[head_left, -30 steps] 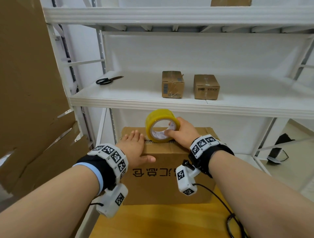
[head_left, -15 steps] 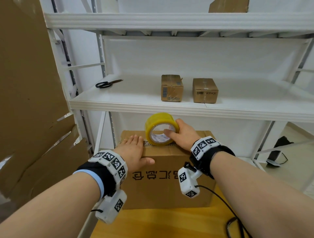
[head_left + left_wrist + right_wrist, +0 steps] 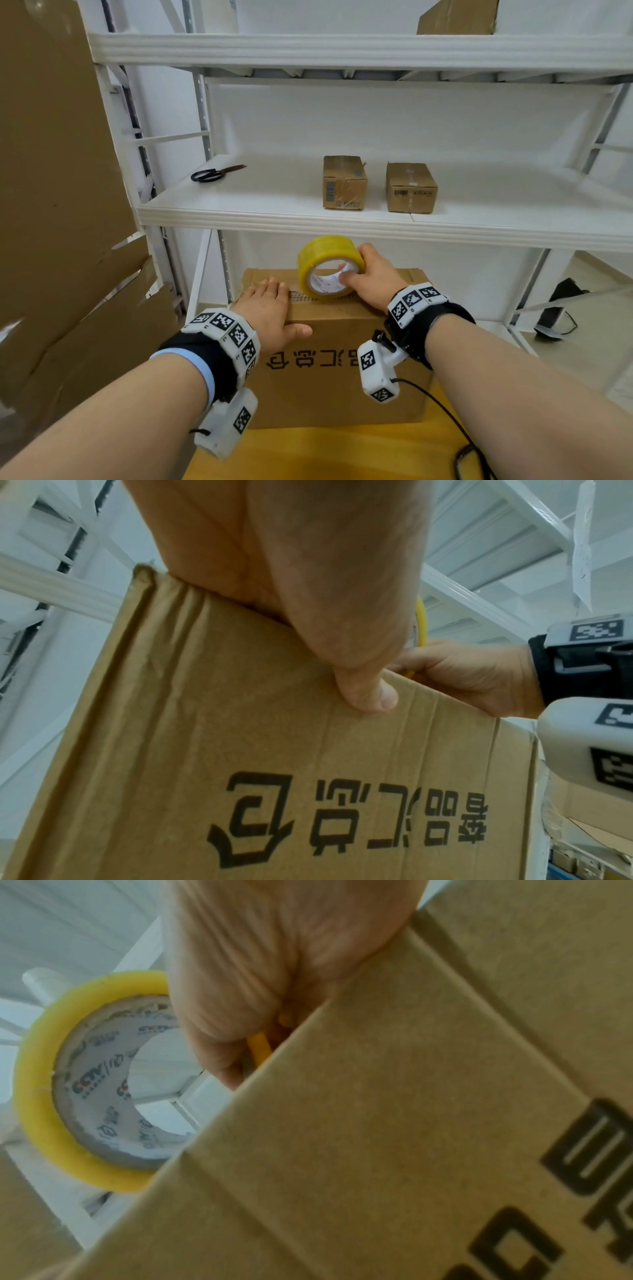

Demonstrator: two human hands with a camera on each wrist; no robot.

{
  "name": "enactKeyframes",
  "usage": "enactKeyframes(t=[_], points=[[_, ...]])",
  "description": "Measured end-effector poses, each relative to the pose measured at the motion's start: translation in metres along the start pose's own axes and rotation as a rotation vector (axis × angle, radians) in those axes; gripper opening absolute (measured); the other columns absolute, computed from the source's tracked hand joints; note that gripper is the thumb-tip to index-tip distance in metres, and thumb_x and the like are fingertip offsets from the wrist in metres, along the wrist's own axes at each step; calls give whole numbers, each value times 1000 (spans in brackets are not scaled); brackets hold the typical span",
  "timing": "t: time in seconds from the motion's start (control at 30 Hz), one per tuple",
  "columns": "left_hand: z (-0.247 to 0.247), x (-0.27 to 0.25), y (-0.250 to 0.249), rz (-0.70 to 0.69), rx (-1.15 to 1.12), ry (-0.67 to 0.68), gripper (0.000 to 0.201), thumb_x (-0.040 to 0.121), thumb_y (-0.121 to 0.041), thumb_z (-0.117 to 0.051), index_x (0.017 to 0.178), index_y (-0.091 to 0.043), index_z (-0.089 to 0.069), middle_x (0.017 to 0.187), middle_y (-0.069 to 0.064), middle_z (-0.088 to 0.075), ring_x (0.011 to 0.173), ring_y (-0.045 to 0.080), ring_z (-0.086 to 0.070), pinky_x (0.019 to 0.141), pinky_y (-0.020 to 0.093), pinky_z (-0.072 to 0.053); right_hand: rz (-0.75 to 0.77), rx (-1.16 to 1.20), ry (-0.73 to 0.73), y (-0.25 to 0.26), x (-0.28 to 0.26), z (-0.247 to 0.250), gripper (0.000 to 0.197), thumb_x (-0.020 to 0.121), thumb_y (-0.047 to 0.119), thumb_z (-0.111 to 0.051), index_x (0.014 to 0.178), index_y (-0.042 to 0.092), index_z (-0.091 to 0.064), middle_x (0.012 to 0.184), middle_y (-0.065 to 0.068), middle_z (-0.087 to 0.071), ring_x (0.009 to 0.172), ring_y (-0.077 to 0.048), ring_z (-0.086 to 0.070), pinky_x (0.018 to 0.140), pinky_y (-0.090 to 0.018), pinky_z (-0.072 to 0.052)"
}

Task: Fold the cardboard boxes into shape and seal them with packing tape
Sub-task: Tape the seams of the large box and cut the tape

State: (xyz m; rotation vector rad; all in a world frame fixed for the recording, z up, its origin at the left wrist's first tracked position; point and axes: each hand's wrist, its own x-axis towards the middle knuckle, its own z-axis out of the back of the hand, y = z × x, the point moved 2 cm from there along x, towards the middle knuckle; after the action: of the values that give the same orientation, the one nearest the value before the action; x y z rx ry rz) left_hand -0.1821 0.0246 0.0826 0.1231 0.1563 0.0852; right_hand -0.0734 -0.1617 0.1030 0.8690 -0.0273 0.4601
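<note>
A brown cardboard box [image 3: 342,394] with black printed characters stands on a yellow wooden surface [image 3: 325,452], its top flaps folded down. My left hand [image 3: 270,308] lies flat on the box top at its near left, with the thumb [image 3: 371,696] hooked over the front edge. My right hand [image 3: 368,277] grips a yellow roll of packing tape [image 3: 329,270], thumb inside the core, holding it upright on the box top over the seam. The right wrist view shows the roll [image 3: 92,1096] behind the box edge [image 3: 377,1123]. How far tape runs along the seam is hidden.
White metal shelving [image 3: 342,222] rises just behind the box. Black scissors [image 3: 215,174] and two small sealed cartons [image 3: 344,183] [image 3: 411,188] sit on the shelf above. Flattened cardboard sheets [image 3: 61,205] lean at the left. A black cable [image 3: 445,421] trails from my right wrist.
The tape roll and my right hand have shifted slightly left along the box top. My left hand has stayed pressed on the flaps.
</note>
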Motion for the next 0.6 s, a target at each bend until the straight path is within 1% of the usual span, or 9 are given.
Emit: enactKeyframes(t=[0.03, 0.13, 0.17, 0.2, 0.27, 0.33, 0.4, 0.47, 0.6], points=[[1, -1, -1, 0, 5, 4, 101, 88, -76, -29, 157, -9, 3, 164, 14, 3, 152, 28, 0, 124, 43, -6, -27, 55, -32, -4, 1, 2, 23, 90, 22, -64, 108, 20, -49, 104, -2, -69, 94, -20, -65, 81, -37, -53], [2, -1, -1, 0, 9, 9, 102, 88, -77, -29, 157, -9, 3, 164, 14, 3, 152, 28, 0, 124, 43, -6, -80, 194, -106, -9, -1, 5, 20, 90, 13, -60, 107, 19, -51, 106, 3, -71, 95, -17, -65, 72, -28, -51], [2, -1, -1, 0, 9, 12, 102, 87, -78, -29, 157, -9, 3, 164, 13, 4, 152, 28, 0, 124, 43, -6, -82, 209, -113, -9, -2, 5, 20, 90, 12, -60, 107, 19, -51, 106, 2, -71, 94, -17, -65, 70, -28, -51], [3, -1, -1, 1, 10, 16, 103, 87, -78, -29, 157, -10, 4, 164, 13, 4, 152, 28, 1, 124, 44, -6, -80, 214, -114, -9, -2, 5, 20, 90, 13, -60, 107, 19, -51, 105, 1, -71, 93, -18, -66, 72, -31, -52], [4, -1, -4, 11, 20, 28, 105, 86, -80, -29, 156, -9, 3, 164, 14, 5, 152, 29, 1, 124, 45, -5, -74, 207, -110, -10, -2, 4, 19, 91, 17, -60, 106, 21, -49, 106, -4, -70, 94, -22, -66, 79, -38, -54], [6, -2, -9, 34, 30, 37, 109, 84, -81, -30, 156, -6, 4, 163, 17, 7, 151, 32, 3, 123, 46, -4, -72, 197, -102, -11, -1, 3, 19, 91, 20, -60, 106, 22, -49, 106, -6, -70, 95, -23, -66, 83, -43, -55], [8, -2, -18, 34, 42, 26, 111, 85, -81, -30, 155, -3, 5, 162, 19, 9, 151, 33, 6, 123, 46, -1, -65, 187, -95, -10, -2, 3, 20, 91, 21, -59, 108, 22, -48, 106, -5, -69, 95, -22, -65, 85, -44, -54], [11, 1, -28, -1, 51, 16, 108, 87, -79, -29, 155, -2, 6, 162, 20, 10, 151, 33, 8, 123, 46, 0, -55, 179, -91, -10, -2, 4, 21, 91, 23, -59, 109, 22, -48, 106, -4, -69, 97, -21, -65, 88, -45, -53], [13, 5, -35, -8, 18, 62, 105, 89, -75, -32, 155, -2, 6, 162, 20, 10, 151, 33, 5, 124, 45, -5, -43, 172, -84, -9, -3, 4, 24, 91, 23, -60, 112, 22, -49, 106, -2, -69, 97, -20, -65, 89, -44, -53]])
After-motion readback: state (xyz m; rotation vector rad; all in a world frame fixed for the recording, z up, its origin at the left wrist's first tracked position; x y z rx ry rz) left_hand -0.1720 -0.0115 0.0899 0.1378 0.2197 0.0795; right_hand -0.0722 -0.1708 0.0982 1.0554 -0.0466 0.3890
